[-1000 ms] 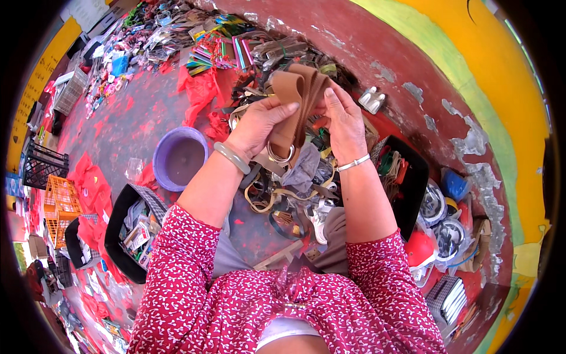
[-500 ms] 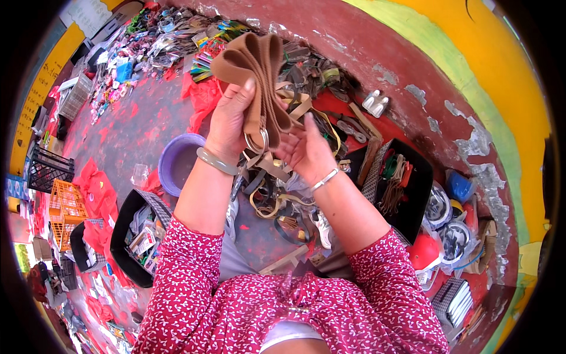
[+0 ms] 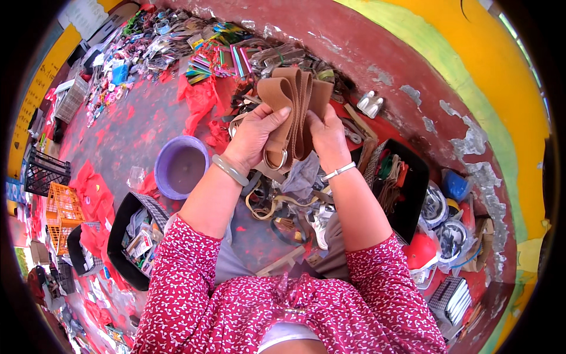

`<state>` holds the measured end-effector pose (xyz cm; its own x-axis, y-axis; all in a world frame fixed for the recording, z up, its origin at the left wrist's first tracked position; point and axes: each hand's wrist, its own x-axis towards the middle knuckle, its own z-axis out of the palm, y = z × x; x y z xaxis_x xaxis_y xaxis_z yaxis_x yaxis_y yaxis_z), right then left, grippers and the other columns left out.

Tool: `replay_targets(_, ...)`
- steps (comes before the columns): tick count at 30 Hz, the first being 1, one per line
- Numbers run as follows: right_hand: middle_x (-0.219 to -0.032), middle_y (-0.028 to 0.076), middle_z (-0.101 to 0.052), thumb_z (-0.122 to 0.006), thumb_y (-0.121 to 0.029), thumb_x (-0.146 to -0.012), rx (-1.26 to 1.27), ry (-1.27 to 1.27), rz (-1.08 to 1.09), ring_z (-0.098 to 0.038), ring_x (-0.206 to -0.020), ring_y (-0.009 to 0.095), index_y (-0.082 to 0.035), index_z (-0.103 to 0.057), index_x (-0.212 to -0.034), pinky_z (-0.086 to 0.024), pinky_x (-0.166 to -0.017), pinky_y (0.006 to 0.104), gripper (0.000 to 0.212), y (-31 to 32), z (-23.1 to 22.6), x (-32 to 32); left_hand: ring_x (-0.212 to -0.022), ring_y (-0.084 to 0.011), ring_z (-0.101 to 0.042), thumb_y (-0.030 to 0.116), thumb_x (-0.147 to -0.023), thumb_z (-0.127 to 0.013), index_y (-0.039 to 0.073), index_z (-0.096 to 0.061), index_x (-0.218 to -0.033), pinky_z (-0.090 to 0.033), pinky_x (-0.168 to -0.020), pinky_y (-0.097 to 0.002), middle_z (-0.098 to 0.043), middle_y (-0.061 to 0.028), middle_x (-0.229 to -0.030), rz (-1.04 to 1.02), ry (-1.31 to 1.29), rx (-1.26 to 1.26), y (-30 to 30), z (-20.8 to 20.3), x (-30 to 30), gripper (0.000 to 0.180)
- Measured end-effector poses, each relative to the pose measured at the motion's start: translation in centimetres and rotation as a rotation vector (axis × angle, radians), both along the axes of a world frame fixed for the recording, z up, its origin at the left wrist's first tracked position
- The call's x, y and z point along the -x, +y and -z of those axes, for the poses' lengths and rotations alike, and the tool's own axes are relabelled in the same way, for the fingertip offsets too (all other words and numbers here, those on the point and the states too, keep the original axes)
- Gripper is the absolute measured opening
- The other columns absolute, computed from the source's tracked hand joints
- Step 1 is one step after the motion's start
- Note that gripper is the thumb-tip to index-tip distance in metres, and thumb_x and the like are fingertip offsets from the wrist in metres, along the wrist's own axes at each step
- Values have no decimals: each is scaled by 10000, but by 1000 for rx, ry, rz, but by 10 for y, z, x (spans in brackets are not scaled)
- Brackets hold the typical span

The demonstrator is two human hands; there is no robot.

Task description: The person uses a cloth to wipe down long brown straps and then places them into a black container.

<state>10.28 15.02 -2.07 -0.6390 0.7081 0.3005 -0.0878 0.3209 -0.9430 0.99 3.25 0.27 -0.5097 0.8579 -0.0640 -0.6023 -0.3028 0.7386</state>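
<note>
A brown webbing belt [image 3: 299, 100], folded into several loops, is held up in front of me. At its lower end hangs a metal ring buckle [image 3: 276, 159]. My left hand [image 3: 257, 131] grips the folds from the left, its thumb lying across them. On the other side, my right hand [image 3: 329, 137] pinches the outermost fold between thumb and fingers; most of its fingers are hidden behind the belt. Beneath my hands, more belts and straps [image 3: 268, 203] lie in a tangle on the floor, beside a grey cloth [image 3: 302, 177].
A purple bucket [image 3: 181, 167] stands at the left. Black bins hold packets [image 3: 141, 242] on the left and cords [image 3: 394, 183] on the right. Heaped goods [image 3: 171, 41] line the peeling red wall [image 3: 330, 41]. A white shoe [image 3: 321, 224] shows below my arms.
The belt has come down and a little right, closer to me. My right hand, open beside it before, has taken hold of its right-hand fold.
</note>
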Motion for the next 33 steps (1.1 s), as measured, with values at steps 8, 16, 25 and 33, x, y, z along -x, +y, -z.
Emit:
replay_targets(8,-907,56,-609,-546,-184,-852,685,166,-40,-562,-795,110,37,-562,-993,-440,-711,218,263,-10,-26,-8,-842,-145,-597,77,-819,-575,40,-566,-983,-500,-741,-281,-608,-65,-958,-52,-26,-26,7,10,-14,168)
replay_targets(16,-969,80,-575,-527,-244,-858,409,115,-249,-533,-828,131,11,-508,-1048,-427,-755,272,319,-26,-12,-1,-818,-108,-586,124,-854,-532,43,-546,-1024,-474,-728,-241,-605,-31,-946,-166,9,9,15,15,-17,189)
replay_targets(25,-896,219,-585,-494,-242,-802,45,-200,-253,-566,-863,344,-4,-508,-993,-432,-740,377,305,-16,-12,-3,-994,-159,-527,229,-906,-419,71,-416,-1173,-418,-869,-314,-525,-55,-1096,-131,129,92,12,17,-29,310)
replay_targets(33,-757,237,-574,-514,-168,-778,-168,-322,37,-576,-709,361,27,-494,-861,-458,-616,398,213,16,-26,-39,-1137,-184,-417,218,-921,-363,77,-283,-1305,-320,-937,-332,-447,-70,-1219,52,115,-36,38,19,-52,416)
